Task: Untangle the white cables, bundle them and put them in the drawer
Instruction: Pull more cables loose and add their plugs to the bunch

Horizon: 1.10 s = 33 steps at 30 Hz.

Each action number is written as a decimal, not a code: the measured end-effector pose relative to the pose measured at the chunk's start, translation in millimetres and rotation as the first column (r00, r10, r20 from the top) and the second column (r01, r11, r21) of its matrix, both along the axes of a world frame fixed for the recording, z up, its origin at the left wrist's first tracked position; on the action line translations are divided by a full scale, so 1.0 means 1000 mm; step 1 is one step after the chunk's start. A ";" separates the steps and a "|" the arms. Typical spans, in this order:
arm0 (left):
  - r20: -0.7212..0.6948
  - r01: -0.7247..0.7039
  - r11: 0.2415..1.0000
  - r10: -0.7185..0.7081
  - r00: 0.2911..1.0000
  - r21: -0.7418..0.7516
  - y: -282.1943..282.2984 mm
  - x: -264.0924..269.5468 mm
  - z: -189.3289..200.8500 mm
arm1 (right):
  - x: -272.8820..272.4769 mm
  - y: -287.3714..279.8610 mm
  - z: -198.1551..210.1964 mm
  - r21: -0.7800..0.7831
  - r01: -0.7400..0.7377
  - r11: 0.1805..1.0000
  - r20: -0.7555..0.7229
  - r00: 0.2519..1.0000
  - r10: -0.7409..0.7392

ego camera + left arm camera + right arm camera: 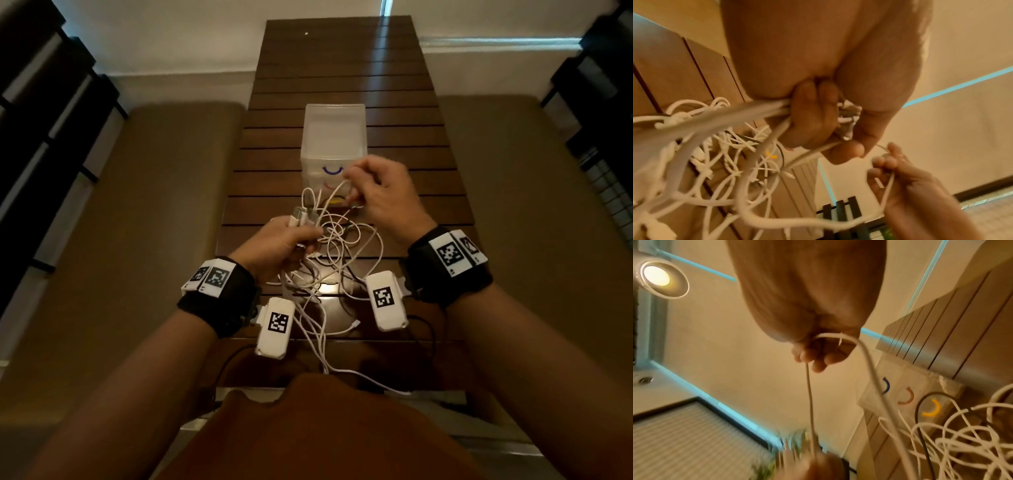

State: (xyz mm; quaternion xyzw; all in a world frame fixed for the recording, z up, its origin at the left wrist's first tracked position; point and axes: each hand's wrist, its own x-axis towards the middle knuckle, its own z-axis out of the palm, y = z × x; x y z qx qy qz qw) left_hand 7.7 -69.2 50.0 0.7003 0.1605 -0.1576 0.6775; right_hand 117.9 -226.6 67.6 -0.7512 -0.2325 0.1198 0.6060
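Observation:
A tangle of white cables [337,246] hangs above the near end of the slatted wooden table [394,144]. My left hand [284,240] grips several cable ends and plugs [846,120] in a closed fist, with loose strands [719,162] trailing down. To the right, my right hand [376,192] pinches one white cable [809,394], which loops over its fingers [818,356]. A translucent plastic drawer unit [334,137] stands just beyond the hands, with blue [886,386], reddish [907,396] and yellow [932,408] handles. Its drawers look closed.
A thin black cable [920,426] runs through the white tangle. One white strand [363,375] drapes over the table's near edge onto my lap. Cushioned benches [137,222] flank the table on both sides. A ceiling lamp [657,276] shows in the right wrist view.

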 end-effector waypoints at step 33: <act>0.098 -0.067 0.991 0.056 0.994 0.114 0.002 0.026 -0.019 | -0.016 -0.002 -0.013 -0.796 -0.102 0.597 0.221 0.869 0.443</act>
